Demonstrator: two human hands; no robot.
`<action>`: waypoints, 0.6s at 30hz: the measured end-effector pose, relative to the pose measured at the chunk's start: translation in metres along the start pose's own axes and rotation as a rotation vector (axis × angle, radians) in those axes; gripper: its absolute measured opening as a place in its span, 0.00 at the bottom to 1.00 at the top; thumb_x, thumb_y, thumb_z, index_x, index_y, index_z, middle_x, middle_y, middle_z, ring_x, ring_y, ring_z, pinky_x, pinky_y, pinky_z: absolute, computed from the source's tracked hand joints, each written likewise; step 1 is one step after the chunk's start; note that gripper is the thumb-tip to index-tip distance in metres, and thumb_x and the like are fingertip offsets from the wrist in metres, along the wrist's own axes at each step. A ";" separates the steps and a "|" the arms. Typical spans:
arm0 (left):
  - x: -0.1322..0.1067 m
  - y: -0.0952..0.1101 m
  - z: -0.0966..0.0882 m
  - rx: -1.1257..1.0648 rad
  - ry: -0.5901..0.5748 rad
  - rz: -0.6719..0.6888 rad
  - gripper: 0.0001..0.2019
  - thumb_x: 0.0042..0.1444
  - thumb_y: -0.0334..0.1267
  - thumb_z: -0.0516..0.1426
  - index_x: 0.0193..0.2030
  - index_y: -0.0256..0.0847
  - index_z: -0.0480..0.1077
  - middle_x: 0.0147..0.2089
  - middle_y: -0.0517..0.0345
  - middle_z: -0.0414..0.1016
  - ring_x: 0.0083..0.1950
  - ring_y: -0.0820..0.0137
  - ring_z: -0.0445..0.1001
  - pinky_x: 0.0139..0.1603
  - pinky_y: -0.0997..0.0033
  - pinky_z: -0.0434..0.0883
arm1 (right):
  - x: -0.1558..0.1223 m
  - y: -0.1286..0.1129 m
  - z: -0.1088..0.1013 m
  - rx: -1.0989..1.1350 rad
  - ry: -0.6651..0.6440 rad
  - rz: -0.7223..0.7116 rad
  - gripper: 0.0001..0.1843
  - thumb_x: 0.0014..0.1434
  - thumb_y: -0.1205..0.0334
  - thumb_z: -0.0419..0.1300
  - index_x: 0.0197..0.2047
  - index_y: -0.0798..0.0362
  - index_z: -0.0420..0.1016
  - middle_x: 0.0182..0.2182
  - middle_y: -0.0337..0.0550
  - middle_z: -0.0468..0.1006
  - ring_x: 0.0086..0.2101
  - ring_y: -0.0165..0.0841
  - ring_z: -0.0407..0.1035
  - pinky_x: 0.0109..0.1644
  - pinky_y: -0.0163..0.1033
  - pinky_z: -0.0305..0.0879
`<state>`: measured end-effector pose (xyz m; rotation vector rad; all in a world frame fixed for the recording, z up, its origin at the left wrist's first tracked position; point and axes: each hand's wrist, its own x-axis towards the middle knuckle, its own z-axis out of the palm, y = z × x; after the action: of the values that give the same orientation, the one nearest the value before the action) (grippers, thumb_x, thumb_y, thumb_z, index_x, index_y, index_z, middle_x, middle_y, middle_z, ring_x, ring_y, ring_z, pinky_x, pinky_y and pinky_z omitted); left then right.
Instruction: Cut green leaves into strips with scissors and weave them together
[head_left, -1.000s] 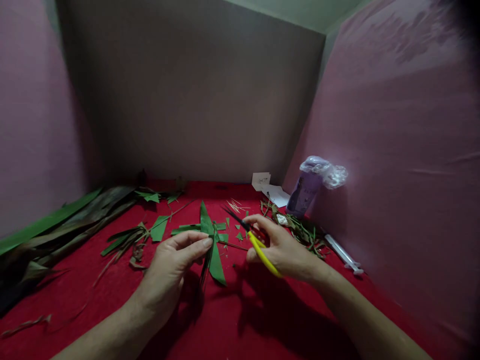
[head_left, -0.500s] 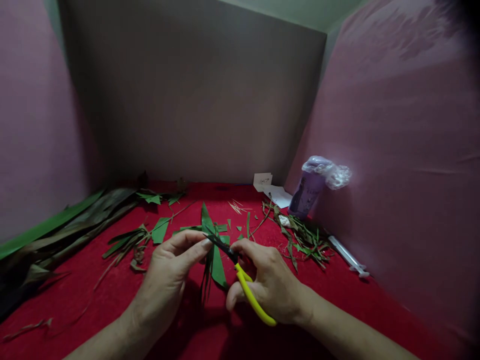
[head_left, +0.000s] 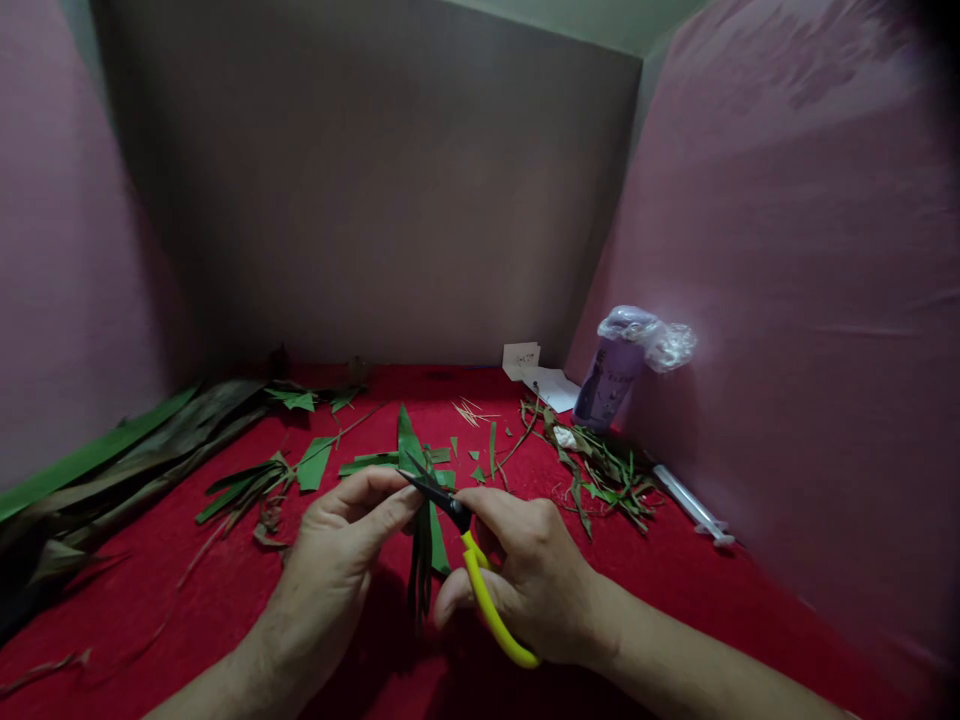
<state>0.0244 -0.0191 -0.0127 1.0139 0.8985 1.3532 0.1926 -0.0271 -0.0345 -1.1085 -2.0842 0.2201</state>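
Observation:
My left hand (head_left: 341, 555) pinches a folded green leaf piece (head_left: 420, 500) between thumb and forefinger, just above the red table (head_left: 225, 590). Its narrow strips hang down between my two hands. My right hand (head_left: 525, 580) is closed round yellow-handled scissors (head_left: 480, 590), fingers through the loops. The dark blades point up and left and meet the leaf right by my left fingertips.
Long green and dried leaves (head_left: 112, 460) lie along the left wall. Cut leaf scraps (head_left: 315, 460) and a tangle of trimmings (head_left: 600, 470) are scattered behind my hands. A purple bottle in plastic wrap (head_left: 622, 365), white paper slips (head_left: 536, 370) and a white syringe-like tube (head_left: 690, 505) stand at the right.
My right hand brought the scissors from the right toward me and left, until the blades reached the leaf in my left hand. My left hand stayed pinched on the leaf.

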 end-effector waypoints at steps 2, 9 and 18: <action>-0.001 0.000 0.000 -0.001 -0.007 -0.002 0.04 0.41 0.34 0.64 0.26 0.39 0.74 0.28 0.60 0.75 0.34 0.72 0.70 0.39 0.76 0.66 | 0.000 -0.001 0.000 0.002 -0.001 0.001 0.27 0.46 0.41 0.62 0.39 0.56 0.70 0.21 0.37 0.68 0.20 0.28 0.58 0.23 0.33 0.54; 0.000 -0.001 0.000 -0.030 -0.027 -0.009 0.04 0.42 0.33 0.64 0.26 0.39 0.74 0.28 0.62 0.75 0.33 0.74 0.70 0.38 0.77 0.66 | -0.001 -0.003 0.000 0.041 -0.004 -0.010 0.23 0.46 0.42 0.62 0.34 0.54 0.68 0.21 0.37 0.68 0.21 0.28 0.60 0.22 0.33 0.51; 0.000 -0.003 0.000 -0.015 -0.047 -0.011 0.03 0.44 0.32 0.63 0.28 0.40 0.74 0.29 0.63 0.76 0.34 0.75 0.70 0.39 0.78 0.66 | -0.003 -0.001 0.003 0.076 -0.011 0.016 0.22 0.45 0.46 0.64 0.34 0.55 0.68 0.20 0.35 0.65 0.20 0.27 0.56 0.22 0.33 0.49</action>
<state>0.0250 -0.0185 -0.0153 1.0242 0.8566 1.3201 0.1909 -0.0294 -0.0376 -1.0810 -2.0602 0.3117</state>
